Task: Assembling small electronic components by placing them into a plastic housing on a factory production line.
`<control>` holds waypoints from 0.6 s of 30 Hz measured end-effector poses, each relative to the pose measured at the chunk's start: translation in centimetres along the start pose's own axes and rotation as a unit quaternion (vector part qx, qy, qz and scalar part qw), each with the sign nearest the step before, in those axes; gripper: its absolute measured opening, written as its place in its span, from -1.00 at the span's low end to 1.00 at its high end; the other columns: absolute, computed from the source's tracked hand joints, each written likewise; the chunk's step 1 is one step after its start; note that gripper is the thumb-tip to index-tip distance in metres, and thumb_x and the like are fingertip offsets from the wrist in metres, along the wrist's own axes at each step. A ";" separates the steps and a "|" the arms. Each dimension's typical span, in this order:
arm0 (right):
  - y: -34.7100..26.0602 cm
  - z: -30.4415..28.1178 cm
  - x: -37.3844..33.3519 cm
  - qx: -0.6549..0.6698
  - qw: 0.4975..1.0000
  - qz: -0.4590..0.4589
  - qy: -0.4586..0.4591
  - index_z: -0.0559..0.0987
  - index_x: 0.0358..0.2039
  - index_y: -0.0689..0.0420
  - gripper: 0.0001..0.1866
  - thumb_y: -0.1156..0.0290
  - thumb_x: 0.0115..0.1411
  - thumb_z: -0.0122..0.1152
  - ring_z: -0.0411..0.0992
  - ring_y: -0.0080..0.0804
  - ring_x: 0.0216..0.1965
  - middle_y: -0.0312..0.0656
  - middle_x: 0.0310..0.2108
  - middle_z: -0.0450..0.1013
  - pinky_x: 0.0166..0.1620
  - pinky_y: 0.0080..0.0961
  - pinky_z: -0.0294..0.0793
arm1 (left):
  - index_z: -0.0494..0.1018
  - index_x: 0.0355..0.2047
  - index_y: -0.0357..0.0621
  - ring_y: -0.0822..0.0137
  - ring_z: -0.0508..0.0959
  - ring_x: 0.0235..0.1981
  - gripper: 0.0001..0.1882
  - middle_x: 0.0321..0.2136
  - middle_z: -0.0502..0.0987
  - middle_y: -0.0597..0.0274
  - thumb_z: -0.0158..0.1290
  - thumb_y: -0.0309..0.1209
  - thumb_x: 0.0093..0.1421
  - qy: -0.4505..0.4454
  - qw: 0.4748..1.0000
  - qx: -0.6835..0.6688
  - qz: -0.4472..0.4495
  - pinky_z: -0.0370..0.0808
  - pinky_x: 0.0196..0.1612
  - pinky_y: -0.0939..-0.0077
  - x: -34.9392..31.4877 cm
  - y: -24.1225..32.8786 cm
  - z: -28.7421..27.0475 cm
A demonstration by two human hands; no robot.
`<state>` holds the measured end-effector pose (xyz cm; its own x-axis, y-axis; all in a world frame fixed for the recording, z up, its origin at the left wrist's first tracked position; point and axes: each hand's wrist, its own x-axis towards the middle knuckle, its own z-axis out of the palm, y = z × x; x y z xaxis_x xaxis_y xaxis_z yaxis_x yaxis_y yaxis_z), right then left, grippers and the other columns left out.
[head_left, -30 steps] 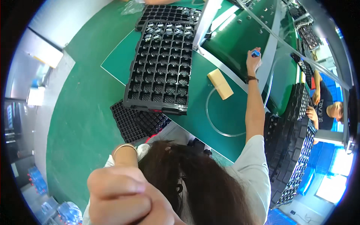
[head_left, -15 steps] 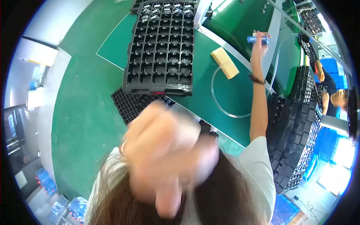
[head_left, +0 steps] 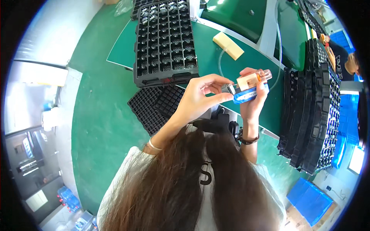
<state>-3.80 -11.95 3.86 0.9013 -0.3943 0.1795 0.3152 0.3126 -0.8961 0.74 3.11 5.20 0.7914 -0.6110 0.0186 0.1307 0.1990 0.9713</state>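
Observation:
Over the near edge of the green table, my two hands meet. My right hand (head_left: pixel 251 106) is closed round a blue-and-cream device (head_left: pixel 246 92) with a clear, orange-collared end (head_left: pixel 264 75) that points away to the right. From the left, my left hand (head_left: pixel 198 94) pinches a small dark-and-silver piece (head_left: pixel 231 89) between thumb and fingers, right against the device's left end. Whether that piece is inserted in the device cannot be made out. A black compartment tray (head_left: pixel 165 50) lies beyond my left hand, with small silver parts (head_left: pixel 169 7) in its far rows.
A yellow sponge-like block (head_left: pixel 228 45) lies on the table (head_left: pixel 206 57) beside a clear tube (head_left: pixel 278 34). Stacked black trays (head_left: pixel 312 107) stand at the right; more trays (head_left: pixel 148 107) sit lower, under the table edge. Another person (head_left: pixel 343 57) is at the far right.
My right hand has come back from the far green surface with the device, toward me. My left hand, blurred close to the camera before, has moved forward to the device with the small piece.

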 end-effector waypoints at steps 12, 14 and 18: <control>0.9 -1.6 -2.1 0.198 0.969 0.101 0.110 0.35 -0.18 0.08 -0.66 0.09 0.18 -0.05 0.35 -0.51 -0.37 -0.18 -0.27 0.35 -0.36 -0.58 0.37 | 0.30 -0.02 -0.34 0.19 0.45 -0.07 -0.68 -0.10 0.39 0.03 -0.10 -0.46 0.23 0.037 0.960 -0.253 -0.115 0.41 0.03 0.38 -1.1 -3.1 0.2; 1.3 -1.5 -2.2 0.196 0.968 0.103 0.118 0.35 -0.18 0.08 -0.66 0.09 0.19 -0.07 0.35 -0.51 -0.36 -0.18 -0.27 0.35 -0.35 -0.58 0.37 | 0.27 0.00 -0.33 0.19 0.42 -0.04 -0.66 -0.09 0.38 0.03 -0.10 -0.47 0.23 0.042 0.964 -0.243 -0.099 0.38 0.06 0.37 -1.0 -2.9 0.8; 2.0 -1.2 -2.3 0.153 0.974 0.098 0.137 0.34 -0.16 0.08 -0.65 0.09 0.22 -0.11 0.36 -0.51 -0.33 -0.20 -0.25 0.36 -0.32 -0.59 0.37 | 0.17 0.07 -0.28 0.23 0.37 0.02 -0.59 -0.09 0.34 0.06 -0.10 -0.51 0.21 0.032 0.956 -0.276 -0.089 0.29 0.13 0.35 -0.5 -3.2 1.4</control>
<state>-5.67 -11.49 1.18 0.8531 -0.5038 -0.1355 0.2569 0.6317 -0.7314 -0.91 1.71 2.42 0.7604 -0.6277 -0.1667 0.5480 0.4823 0.6834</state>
